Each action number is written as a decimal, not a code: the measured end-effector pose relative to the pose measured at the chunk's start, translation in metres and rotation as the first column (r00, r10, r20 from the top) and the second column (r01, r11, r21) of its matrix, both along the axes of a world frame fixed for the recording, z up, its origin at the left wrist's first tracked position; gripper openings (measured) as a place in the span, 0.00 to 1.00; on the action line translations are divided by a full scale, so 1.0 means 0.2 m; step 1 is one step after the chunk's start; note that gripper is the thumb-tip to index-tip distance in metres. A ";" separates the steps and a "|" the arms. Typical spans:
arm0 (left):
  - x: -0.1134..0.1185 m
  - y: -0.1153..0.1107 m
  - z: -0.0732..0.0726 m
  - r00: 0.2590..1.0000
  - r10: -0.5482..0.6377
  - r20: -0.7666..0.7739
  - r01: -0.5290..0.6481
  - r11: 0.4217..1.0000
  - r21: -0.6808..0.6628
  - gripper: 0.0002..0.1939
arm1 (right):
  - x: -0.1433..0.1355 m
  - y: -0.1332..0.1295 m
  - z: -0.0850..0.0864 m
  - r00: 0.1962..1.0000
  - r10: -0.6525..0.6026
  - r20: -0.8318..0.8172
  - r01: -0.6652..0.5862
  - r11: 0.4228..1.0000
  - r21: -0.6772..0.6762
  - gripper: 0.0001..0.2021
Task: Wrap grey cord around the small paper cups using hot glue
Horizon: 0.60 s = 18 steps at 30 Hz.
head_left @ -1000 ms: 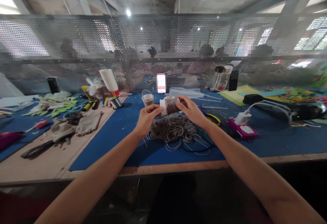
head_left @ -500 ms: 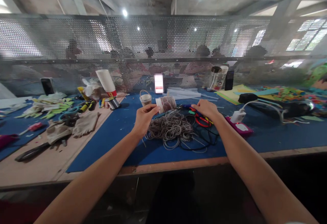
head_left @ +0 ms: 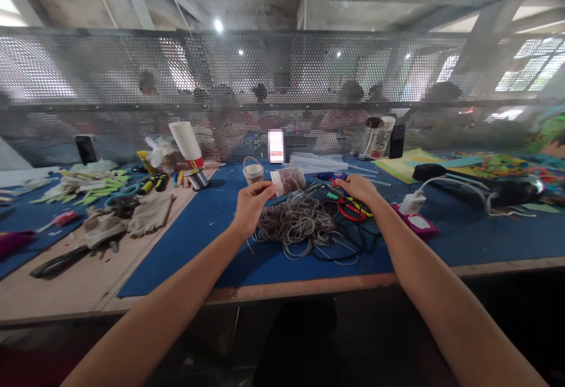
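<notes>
The left hand (head_left: 252, 207) is pinching the cup (head_left: 288, 181) in its fingers above the cord (head_left: 300, 222) on the blue surface (head_left: 185, 263), while the right hand's (head_left: 359, 190) fingers are reaching among the tools (head_left: 351, 207), their grip unclear.

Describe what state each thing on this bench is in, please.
Cup: tipped sideways, in the left hand.
Cord: tangled heap.
Basket: upright, handle raised.
Paper cups: nested, leaning.
Middle phone: upright, screen lit.
Bottle: upright, dark lid on.
Charger: plugged into the purple box, cable attached.
Gloves: lying unworn.
Red scissors: lying down; open or closed, unclear.
</notes>
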<state>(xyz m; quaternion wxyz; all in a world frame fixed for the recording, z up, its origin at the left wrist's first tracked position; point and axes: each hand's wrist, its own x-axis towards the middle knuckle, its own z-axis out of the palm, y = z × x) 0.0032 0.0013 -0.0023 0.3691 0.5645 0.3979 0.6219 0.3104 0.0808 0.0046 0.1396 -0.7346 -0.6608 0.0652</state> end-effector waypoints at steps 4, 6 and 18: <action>0.00 0.01 -0.01 0.999 0.000 0.036 0.000 1.000 -0.003 0.12 | -0.10 -0.05 0.05 0.864 0.242 -0.441 -0.132 0.955 0.267 0.20; -0.01 0.02 -0.01 0.999 0.009 0.040 -0.009 1.000 0.004 0.12 | -0.17 -0.09 0.07 0.622 0.390 -0.679 -0.138 0.908 0.395 0.18; -0.03 0.04 -0.02 0.996 0.088 0.018 -0.088 0.996 -0.005 0.14 | -0.40 -0.33 0.10 0.635 0.538 -0.554 -0.185 0.803 0.567 0.18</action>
